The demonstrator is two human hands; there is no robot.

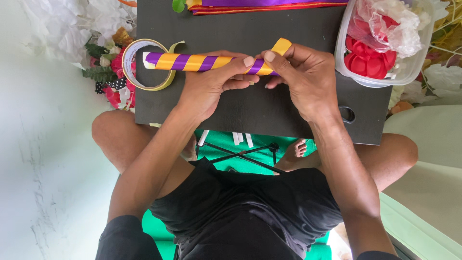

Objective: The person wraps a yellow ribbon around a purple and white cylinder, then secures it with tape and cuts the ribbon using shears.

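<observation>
A paper tube wrapped in spiral purple and yellow ribbon lies across a black board on my lap. My left hand grips the tube near its middle, thumb on top. My right hand pinches the tube's right end, where a loose yellow ribbon tail sticks up between finger and thumb. The tube's left end rests over a roll of clear tape.
A clear plastic tub with red discs and crumpled plastic sits at the board's right. Folded purple and orange ribbon lies at the far edge. Artificial flowers lie on the white floor at left. My crossed legs rest on green cloth.
</observation>
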